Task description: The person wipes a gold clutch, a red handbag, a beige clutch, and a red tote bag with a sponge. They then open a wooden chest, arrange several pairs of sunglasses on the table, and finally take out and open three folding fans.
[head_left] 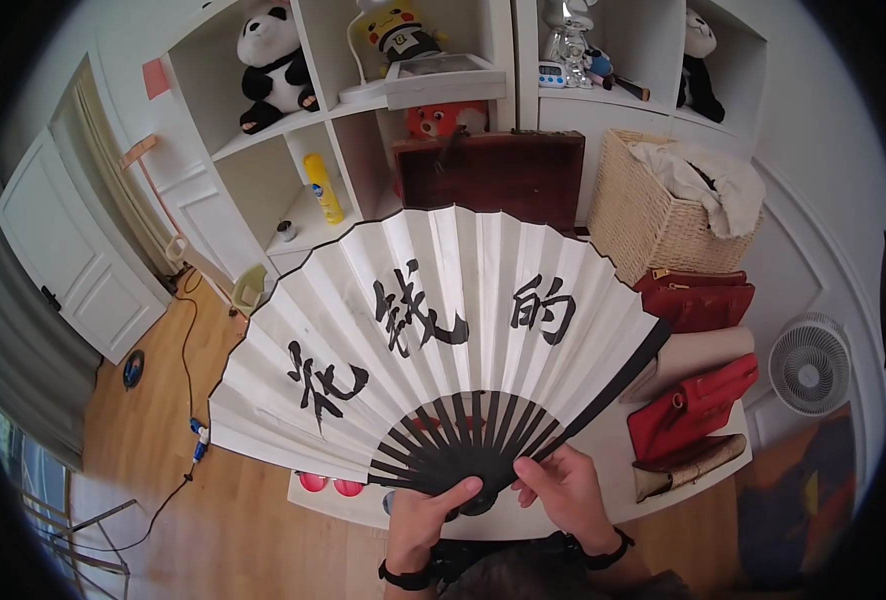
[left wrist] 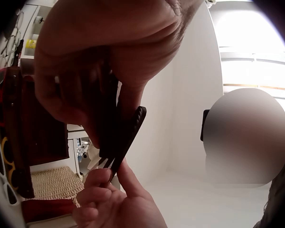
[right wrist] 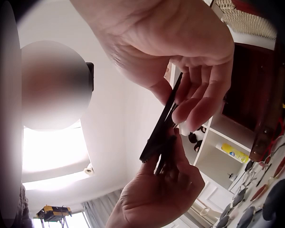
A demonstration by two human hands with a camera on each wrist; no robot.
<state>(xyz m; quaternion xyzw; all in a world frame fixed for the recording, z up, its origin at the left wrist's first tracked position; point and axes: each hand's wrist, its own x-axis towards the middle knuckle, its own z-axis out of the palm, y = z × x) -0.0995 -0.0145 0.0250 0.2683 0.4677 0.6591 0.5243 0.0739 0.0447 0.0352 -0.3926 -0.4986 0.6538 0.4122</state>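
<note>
A large folding fan (head_left: 478, 255) is spread wide in front of me, with white pleated paper, black brush characters and black ribs (head_left: 453, 440). My left hand (head_left: 425, 520) grips it at the pivot end, thumb lying over the lower ribs. My right hand (head_left: 571, 492) pinches the black outer stick (head_left: 623, 370) on the right side between thumb and fingers. In the left wrist view, the dark stick (left wrist: 130, 137) runs between both hands. The right wrist view shows the fan edge-on, its black stick (right wrist: 159, 126) between my right thumb and fingers.
Under the fan is a white table (head_left: 593, 510) with red-lensed sunglasses (head_left: 328, 486), red handbags (head_left: 688, 410) and an open dark red case (head_left: 523, 170). Behind stand a wicker basket (head_left: 643, 200) and white shelves with plush toys. A floor cable (head_left: 188, 470) lies at left.
</note>
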